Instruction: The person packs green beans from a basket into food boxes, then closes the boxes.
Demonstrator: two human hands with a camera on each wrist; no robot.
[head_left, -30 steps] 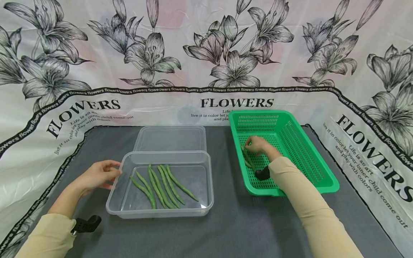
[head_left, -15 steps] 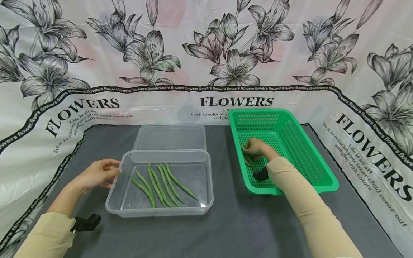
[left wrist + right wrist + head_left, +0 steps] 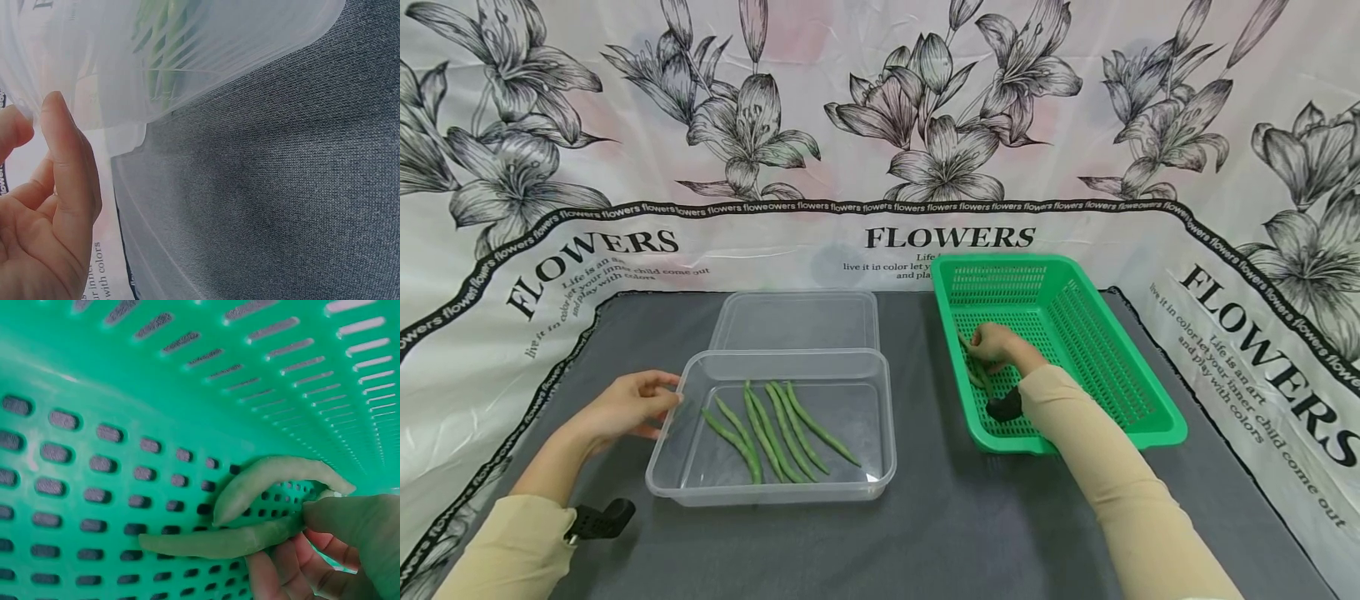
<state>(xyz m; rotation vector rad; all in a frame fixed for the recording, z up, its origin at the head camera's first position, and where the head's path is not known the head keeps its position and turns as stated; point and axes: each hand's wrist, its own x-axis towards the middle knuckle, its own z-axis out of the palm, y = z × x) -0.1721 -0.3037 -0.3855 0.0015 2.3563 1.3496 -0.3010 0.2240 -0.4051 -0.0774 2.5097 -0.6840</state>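
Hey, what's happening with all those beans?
A person's right hand is pinching a green bean inside the green basket, and a curved bean lies next to it. The left hand is touching the edge of the clear box. Several beans lie in that box, which is open.

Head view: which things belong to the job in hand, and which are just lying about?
Seemingly in the job:
right hand, pinching a green bean
green basket, with another bean inside
clear box, holding more beans
left hand, at the box's rim

Seemingly just lying about:
clear lid, behind the box, untouched
grey cloth underneath
flowered cloth behind
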